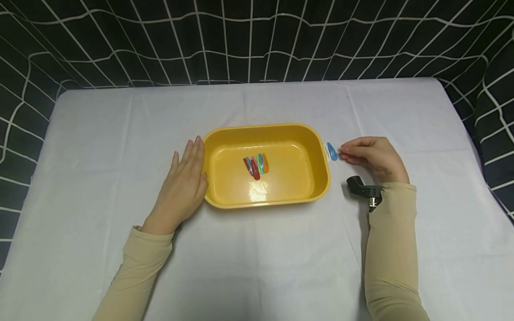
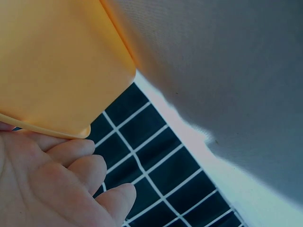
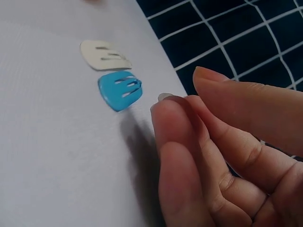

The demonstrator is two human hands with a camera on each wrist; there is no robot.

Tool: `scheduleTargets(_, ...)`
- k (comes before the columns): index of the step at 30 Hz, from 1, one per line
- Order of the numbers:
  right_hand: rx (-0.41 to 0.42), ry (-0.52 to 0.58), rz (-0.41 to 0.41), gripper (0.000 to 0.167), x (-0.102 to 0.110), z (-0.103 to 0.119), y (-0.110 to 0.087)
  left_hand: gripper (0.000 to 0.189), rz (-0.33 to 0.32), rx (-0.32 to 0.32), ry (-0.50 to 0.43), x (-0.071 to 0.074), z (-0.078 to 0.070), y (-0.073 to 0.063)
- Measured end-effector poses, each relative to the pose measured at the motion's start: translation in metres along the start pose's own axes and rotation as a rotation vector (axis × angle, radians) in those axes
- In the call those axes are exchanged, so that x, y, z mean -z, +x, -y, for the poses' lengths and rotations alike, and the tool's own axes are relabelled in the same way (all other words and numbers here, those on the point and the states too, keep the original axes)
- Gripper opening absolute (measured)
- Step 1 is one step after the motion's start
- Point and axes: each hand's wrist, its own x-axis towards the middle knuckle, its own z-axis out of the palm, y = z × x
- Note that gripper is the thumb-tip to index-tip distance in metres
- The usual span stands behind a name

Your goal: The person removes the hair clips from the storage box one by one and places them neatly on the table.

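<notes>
A yellow tray [image 1: 225,196] stands on the white-covered table. Several snap hair clips [image 1: 255,167] in red, blue, pink, green and orange lie in a row on its bottom. My left hand [image 1: 178,191] rests along the tray's left rim with its fingers straight; in the left wrist view the fingertips touch that rim. Just outside the right rim lies a blue hair clip [image 3: 120,90], with a white hair clip [image 3: 104,56] beside it. My right hand [image 1: 375,156] is close to the blue clip but apart from it, its fingers slightly bent and nothing visibly held.
A white cloth [image 1: 257,258] covers the table. Dark fabric with a white net [image 1: 257,40] hangs behind the table and along its sides. A black camera [image 1: 363,189] sticks out from the right wrist, beside the tray's right end.
</notes>
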Motion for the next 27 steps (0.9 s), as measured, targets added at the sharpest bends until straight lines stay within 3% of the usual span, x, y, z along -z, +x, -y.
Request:
scheduleTargets(19, 0.068, 0.009, -0.013, 0.017, -0.004, 0.013, -0.006, 0.058, -0.006, -0.007, 0.000, -0.001, 0.000, 0.000)
scheduleTargets(27, 0.136, -0.061, -0.040, 0.012, -0.010, 0.020, -0.012, 0.058, 0.001, -0.004, -0.001, 0.000, 0.000, 0.000)
